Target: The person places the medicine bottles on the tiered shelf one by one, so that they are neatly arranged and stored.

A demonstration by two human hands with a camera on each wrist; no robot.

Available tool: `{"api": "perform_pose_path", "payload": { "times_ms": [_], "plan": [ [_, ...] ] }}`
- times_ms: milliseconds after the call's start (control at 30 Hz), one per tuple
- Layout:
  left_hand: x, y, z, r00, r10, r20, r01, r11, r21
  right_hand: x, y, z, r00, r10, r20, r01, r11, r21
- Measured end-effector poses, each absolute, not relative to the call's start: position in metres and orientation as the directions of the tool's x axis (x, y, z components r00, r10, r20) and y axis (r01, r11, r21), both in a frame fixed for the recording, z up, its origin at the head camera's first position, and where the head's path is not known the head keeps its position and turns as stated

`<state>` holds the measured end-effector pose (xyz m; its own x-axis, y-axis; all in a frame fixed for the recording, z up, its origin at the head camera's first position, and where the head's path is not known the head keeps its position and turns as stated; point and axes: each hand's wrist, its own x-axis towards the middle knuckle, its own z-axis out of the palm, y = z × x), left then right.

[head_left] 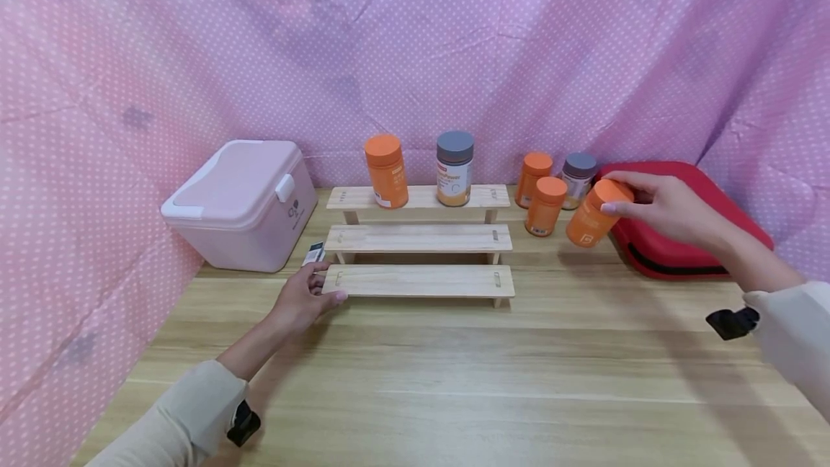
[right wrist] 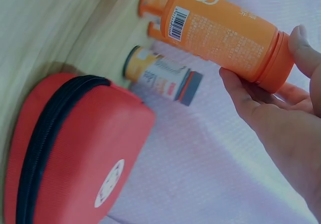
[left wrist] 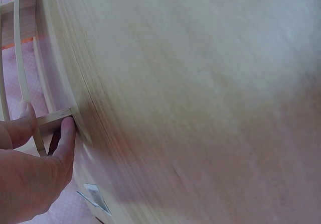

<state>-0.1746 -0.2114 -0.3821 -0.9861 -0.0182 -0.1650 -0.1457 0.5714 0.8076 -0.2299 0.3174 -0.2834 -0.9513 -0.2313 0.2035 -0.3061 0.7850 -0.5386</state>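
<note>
A three-tier wooden rack (head_left: 418, 238) stands left of a red zippered case (head_left: 668, 249). The hands are apart: the left hand (head_left: 305, 299) pinches the lowest tier's (head_left: 418, 281) left end; the right hand (head_left: 668, 207) holds a tilted orange supplement bottle (head_left: 588, 224) by its cap (head_left: 612, 191), beside the case. A loose grip could drop it, and a leftward bump could topple the neighbouring orange-capped bottle (head_left: 546, 209).

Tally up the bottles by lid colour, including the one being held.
Orange cylindrical bottles with orange lids: 4 (1 on the three-tier wooden shelf, 2 on the wood-grain table, 1 in the right hand)
Cylindrical bottles with grey lids and pale labels: 2 (1 on the shelf, 1 on the table)
Total: 6 bottles
</note>
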Motion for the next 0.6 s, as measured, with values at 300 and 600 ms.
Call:
{"api": "perform_pose_path", "payload": {
  "times_ms": [300, 600],
  "plan": [
    [-0.174, -0.213, -0.383, -0.988, -0.006, -0.156, -0.132, 0.566, 0.814, -0.215, 0.304, -0.270, -0.936, -0.252, 0.245, -0.350, 0.731, -0.586],
    [-0.174, -0.213, -0.383, -0.987, -0.002, -0.159, -0.134, 0.554, 0.822, -0.202, 0.282, -0.251, -0.920, -0.297, 0.256, -0.391, 0.743, -0.544]
  ]
}}
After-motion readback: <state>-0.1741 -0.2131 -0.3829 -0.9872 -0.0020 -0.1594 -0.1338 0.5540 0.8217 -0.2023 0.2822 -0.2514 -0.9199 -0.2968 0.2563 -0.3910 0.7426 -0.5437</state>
